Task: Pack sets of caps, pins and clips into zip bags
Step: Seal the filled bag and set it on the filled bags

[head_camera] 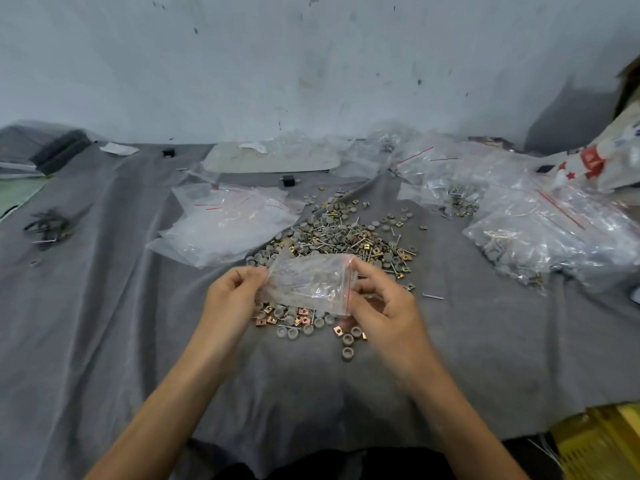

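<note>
Pinching zip bag [308, 284] between hands: left [232, 295] at bottom, right [381, 303] at red-striped mouth.

Left hand [231, 295] and right hand [382, 304] pinching zip bag [308, 284], above parts pile [346, 237], grey cloth [104, 323]

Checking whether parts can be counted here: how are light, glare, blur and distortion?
Head view: light is soft and even. Head view: glare streaks the small clear zip bag with red seal, pinched by left hand and right hand, veiling its contents. Head view: wide-angle bending bows the far edge of the grey cloth; the heap of grey caps, pins and brass clips is slightly soft.
</note>
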